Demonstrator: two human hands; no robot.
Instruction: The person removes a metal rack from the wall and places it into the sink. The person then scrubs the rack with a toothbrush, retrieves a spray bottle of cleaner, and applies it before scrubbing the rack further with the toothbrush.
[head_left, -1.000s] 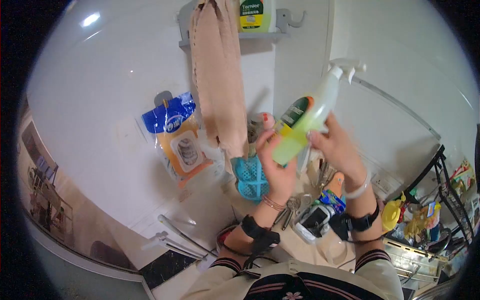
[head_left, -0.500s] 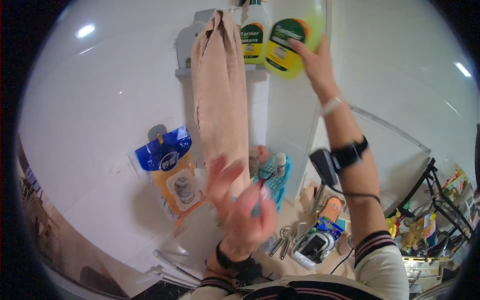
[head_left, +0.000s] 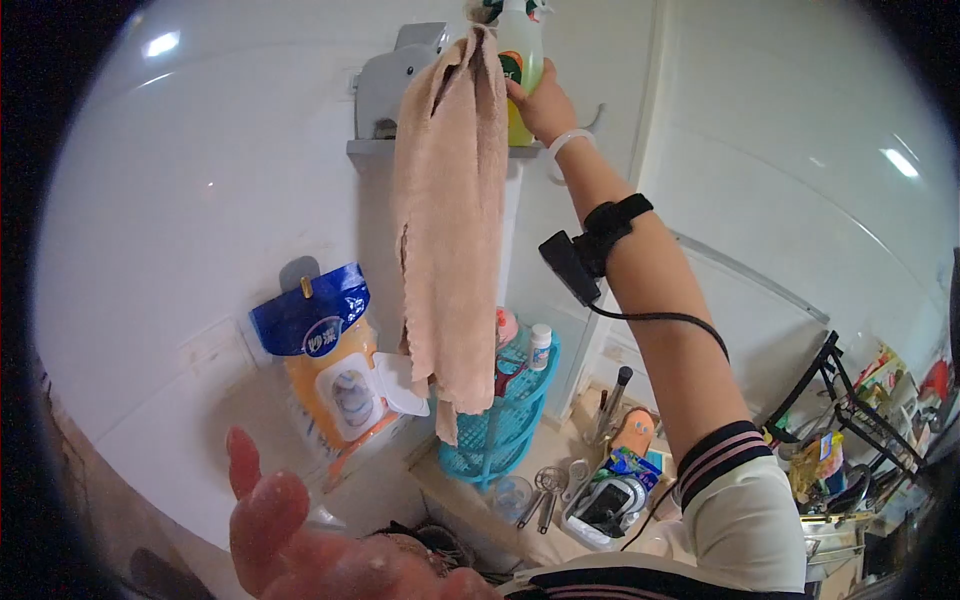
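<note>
My right hand [head_left: 545, 105] is wrapped round the right side of a spray bottle [head_left: 522, 45] of yellow-green liquid at the grey wall shelf [head_left: 370, 148]. Its label is partly covered by my fingers and by a beige towel [head_left: 450, 220] hanging in front. Whether the bottle's base rests on the shelf cannot be made out. Low in the view, close to the camera, my left hand [head_left: 320, 550] is open, some fingers apart and nothing seen in it. Above that hand, an orange and blue pack of wipes [head_left: 315, 390] hangs on the wall with its white lid flipped open.
A grey elephant-shaped holder [head_left: 385, 90] stands on the shelf. Below the towel sits a turquoise basket [head_left: 500, 430] with a small white bottle [head_left: 540, 348]. Whisks [head_left: 548, 485] and a tray of items [head_left: 600, 515] lie on the counter. A black rack [head_left: 850, 400] is at right.
My right hand has carried the bottle left to the shelf, beside the towel. My left hand has dropped down and left, away from the towel's lower end.
</note>
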